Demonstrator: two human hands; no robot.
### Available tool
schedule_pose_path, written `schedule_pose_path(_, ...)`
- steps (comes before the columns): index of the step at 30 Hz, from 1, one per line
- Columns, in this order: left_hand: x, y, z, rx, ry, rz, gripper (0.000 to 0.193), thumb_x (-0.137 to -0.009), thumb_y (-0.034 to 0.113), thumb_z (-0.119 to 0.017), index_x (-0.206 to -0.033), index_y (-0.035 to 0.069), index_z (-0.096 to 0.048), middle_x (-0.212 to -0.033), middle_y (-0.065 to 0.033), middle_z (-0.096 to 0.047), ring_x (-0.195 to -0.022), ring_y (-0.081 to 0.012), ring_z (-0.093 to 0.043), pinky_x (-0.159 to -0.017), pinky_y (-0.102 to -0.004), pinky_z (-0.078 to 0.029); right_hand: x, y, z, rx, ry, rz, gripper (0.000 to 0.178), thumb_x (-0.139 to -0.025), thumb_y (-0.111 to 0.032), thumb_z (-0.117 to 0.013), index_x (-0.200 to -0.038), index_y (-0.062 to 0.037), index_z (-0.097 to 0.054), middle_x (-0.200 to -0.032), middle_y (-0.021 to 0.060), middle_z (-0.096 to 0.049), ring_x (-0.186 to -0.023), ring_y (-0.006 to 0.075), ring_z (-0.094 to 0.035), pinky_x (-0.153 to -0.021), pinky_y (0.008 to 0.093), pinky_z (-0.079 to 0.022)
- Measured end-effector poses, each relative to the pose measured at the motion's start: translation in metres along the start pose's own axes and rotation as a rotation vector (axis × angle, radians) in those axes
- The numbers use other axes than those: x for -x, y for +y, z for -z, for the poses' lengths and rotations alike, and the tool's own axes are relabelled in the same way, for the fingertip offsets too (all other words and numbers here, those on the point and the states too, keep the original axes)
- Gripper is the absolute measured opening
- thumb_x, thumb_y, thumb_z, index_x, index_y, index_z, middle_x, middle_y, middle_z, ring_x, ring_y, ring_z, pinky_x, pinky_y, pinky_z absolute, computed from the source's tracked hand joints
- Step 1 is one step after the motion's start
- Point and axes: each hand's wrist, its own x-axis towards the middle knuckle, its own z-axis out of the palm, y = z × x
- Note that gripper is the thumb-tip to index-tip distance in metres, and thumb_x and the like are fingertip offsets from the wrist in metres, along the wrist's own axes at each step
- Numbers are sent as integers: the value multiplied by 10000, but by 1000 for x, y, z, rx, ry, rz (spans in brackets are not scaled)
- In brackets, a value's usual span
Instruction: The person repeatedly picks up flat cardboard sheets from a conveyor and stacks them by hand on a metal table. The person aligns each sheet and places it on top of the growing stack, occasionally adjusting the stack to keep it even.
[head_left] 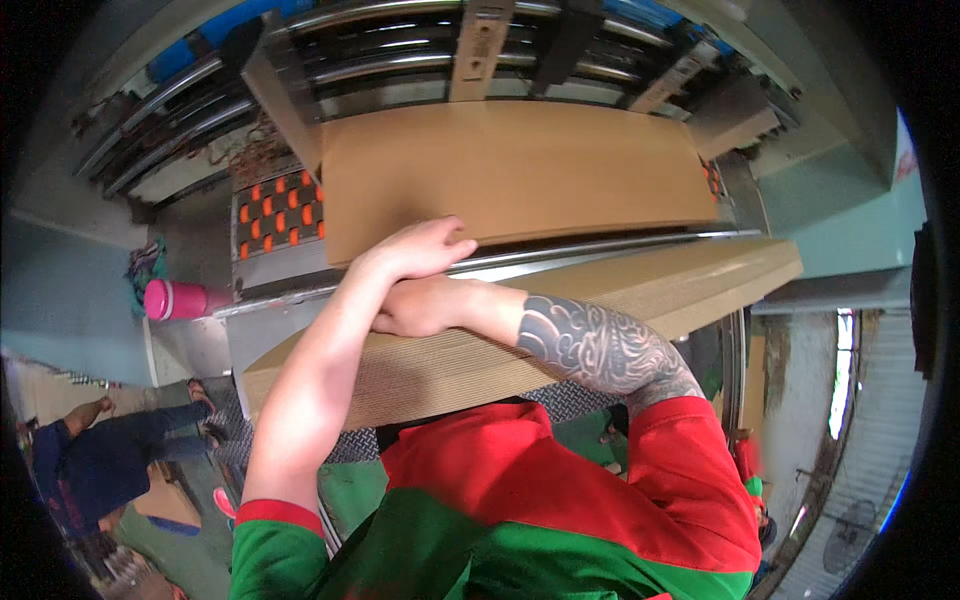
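A brown cardboard stack (560,170) lies on the machine's feed bed, its broad top sheet facing up. My left hand (428,248) rests at the near edge of this stack, open, its fingers pointing right and the thumb apart. Between my body and the machine's metal bar leans a second, thick bundle of cardboard sheets (470,375), edges toward me. Against the upper edge of that bundle lies my right hand (420,305), fingers curled, crossing beneath my left wrist. The left forearm partly covers its fingertips, so what they grip is hidden.
Orange rollers (275,215) show left of the stack. Metal guides (480,45) and shafts cross the far side. A pink container (175,300) stands at the left beside a cloth. Another person (95,470) in dark clothes is at the lower left.
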Motion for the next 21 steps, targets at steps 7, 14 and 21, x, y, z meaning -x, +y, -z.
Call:
schedule_pose_path(7, 7, 8, 4, 34, -27, 53, 682, -1069, 495, -610, -1505, -28, -568, -1335, -264, -723, -1251, -385, -701, -1059, -465, -549, -5, 18, -17, 42, -54, -31, 434, -1041, -367, -598, -1251, -27, -767, -1260, 245, -756, -1174, 418, -718, -1098, 518, -520)
schedule_pose_path(14, 13, 10, 0, 51, -34, 62, 640, -1086, 488, -626, -1480, -14, -590, -1218, -191, -749, -1123, -292, -708, -987, -407, -557, -2, 14, -24, 80, 64, 25, 463, -1035, -384, -603, -1236, 0, -766, -1264, 266, -748, -1173, 421, -722, -1085, 528, -528)
schedule_pose_path(21, 9, 1, -2, 119, -41, 61, 659, -1072, 485, -640, -1491, -21, -587, -1271, -223, -750, -1159, -316, -723, -1020, -406, -554, -2, 5, -14, 67, -47, -62, 529, -1036, -426, -614, -1218, 48, -764, -1258, 279, -748, -1190, 424, -718, -1091, 514, -529)
